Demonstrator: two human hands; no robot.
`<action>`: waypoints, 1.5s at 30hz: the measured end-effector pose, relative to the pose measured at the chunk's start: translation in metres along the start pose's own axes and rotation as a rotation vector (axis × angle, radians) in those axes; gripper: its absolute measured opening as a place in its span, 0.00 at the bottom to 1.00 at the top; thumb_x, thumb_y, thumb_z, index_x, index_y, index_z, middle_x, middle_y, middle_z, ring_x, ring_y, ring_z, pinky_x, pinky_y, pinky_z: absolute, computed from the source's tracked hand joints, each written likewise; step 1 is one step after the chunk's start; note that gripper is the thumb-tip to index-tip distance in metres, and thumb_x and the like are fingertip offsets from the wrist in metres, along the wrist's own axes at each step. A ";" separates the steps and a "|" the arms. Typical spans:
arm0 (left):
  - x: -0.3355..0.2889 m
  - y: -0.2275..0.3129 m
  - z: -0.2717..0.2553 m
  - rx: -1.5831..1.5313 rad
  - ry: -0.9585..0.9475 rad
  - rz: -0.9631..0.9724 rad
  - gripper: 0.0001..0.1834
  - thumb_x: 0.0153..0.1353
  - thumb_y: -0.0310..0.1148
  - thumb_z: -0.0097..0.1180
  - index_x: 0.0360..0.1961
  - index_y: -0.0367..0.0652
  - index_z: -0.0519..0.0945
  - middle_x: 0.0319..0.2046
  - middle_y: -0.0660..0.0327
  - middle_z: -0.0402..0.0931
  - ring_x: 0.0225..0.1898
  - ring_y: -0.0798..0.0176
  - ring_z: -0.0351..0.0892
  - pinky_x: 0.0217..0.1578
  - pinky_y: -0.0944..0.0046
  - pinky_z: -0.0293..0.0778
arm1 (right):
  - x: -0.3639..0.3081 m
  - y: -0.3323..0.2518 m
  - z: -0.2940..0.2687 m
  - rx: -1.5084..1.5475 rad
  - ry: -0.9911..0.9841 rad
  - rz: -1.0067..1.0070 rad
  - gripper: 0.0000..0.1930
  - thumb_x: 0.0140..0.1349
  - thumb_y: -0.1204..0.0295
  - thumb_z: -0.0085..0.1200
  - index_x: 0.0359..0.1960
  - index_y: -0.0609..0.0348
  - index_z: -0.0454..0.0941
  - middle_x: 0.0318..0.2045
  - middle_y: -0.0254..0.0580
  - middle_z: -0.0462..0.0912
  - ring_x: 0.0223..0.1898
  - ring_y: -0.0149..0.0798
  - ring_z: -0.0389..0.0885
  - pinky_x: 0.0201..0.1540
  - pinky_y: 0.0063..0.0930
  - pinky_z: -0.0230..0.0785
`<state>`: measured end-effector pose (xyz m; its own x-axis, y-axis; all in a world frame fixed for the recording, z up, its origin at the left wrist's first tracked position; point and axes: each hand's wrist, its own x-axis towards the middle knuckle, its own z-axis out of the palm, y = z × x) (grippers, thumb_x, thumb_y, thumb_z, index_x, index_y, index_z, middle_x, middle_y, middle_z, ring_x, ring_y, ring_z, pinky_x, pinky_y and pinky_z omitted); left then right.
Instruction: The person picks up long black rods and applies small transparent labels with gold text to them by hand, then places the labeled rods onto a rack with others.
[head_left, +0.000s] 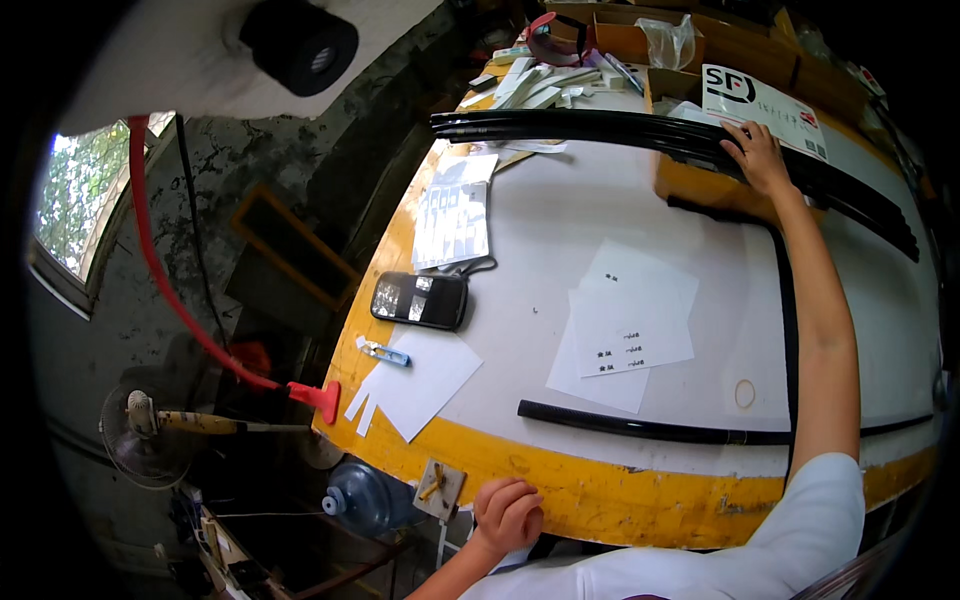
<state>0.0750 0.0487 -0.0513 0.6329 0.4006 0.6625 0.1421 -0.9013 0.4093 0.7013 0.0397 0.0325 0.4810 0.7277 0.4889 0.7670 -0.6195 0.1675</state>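
The right hand (757, 155) was stretched far across the white worktable (600, 200), laid palm-down with fingers spread on a bundle of long black rubber strips (600, 128) at the far edge; nothing was gripped. The left hand (507, 514) was curled into a loose fist at the yellow near edge (600, 490), apparently holding nothing. Paper sheets (628, 330), a black pouch (420, 300) and another black strip (640, 427) lay between them.

A worker in a white short-sleeved shirt, the sleeve ending above the elbow, at the yellow-edged table (640, 500); forearms, left hand (507, 515) and right hand (758, 158) are bare, without gloves, watch or rings.
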 end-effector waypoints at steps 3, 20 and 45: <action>-0.001 -0.002 0.001 -0.007 -0.007 0.000 0.10 0.46 0.20 0.57 0.32 0.43 0.78 0.34 0.59 0.78 0.37 0.54 0.78 0.38 0.59 0.73 | -0.002 0.002 -0.001 0.020 0.000 0.004 0.26 0.70 0.46 0.38 0.65 0.38 0.68 0.53 0.41 0.72 0.58 0.43 0.67 0.63 0.39 0.57; 0.008 -0.003 0.004 -0.040 -0.008 0.046 0.11 0.48 0.18 0.51 0.34 0.40 0.74 0.28 0.54 0.76 0.32 0.49 0.76 0.38 0.55 0.73 | -0.027 -0.016 -0.029 0.023 -0.159 0.034 0.40 0.63 0.43 0.49 0.73 0.36 0.48 0.67 0.42 0.62 0.69 0.45 0.56 0.70 0.43 0.49; 0.006 -0.007 0.005 -0.063 0.021 0.037 0.11 0.45 0.17 0.51 0.32 0.40 0.74 0.28 0.54 0.76 0.31 0.49 0.75 0.35 0.55 0.73 | -0.105 -0.054 -0.093 0.297 -0.005 -0.272 0.17 0.65 0.61 0.55 0.51 0.56 0.74 0.51 0.43 0.74 0.57 0.45 0.69 0.62 0.39 0.59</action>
<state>0.0817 0.0568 -0.0534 0.6205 0.3710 0.6908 0.0702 -0.9037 0.4223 0.5696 -0.0303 0.0519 0.2455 0.8552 0.4565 0.9556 -0.2928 0.0345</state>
